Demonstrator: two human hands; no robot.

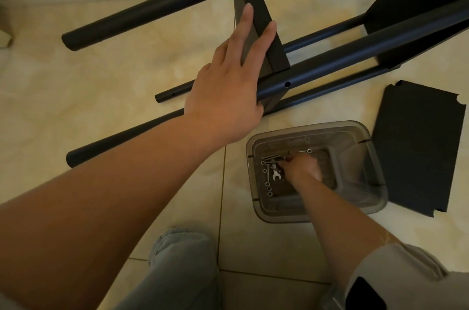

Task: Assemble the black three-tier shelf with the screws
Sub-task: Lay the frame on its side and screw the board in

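The shelf frame (304,65) lies on its side on the tiled floor (101,93) in front of me, four long black round poles with two flat panels already set between them. I judge it stiff metal, fairly light but long and awkward, likely to roll on those poles, so the panel edge is the steady place to hold. My left hand (228,76) rests there, fingers straight along the nearer panel (264,38), thumb hidden beneath. A third loose panel (416,147), matte black with notched corners, lies flat to the right. Beside it stands a smoky plastic tub (360,137); my right hand (302,167) is down inside it, fingers curled among the small, slippery silver screws (269,157) and a little wrench (276,175); whether I grip one, I cannot tell.
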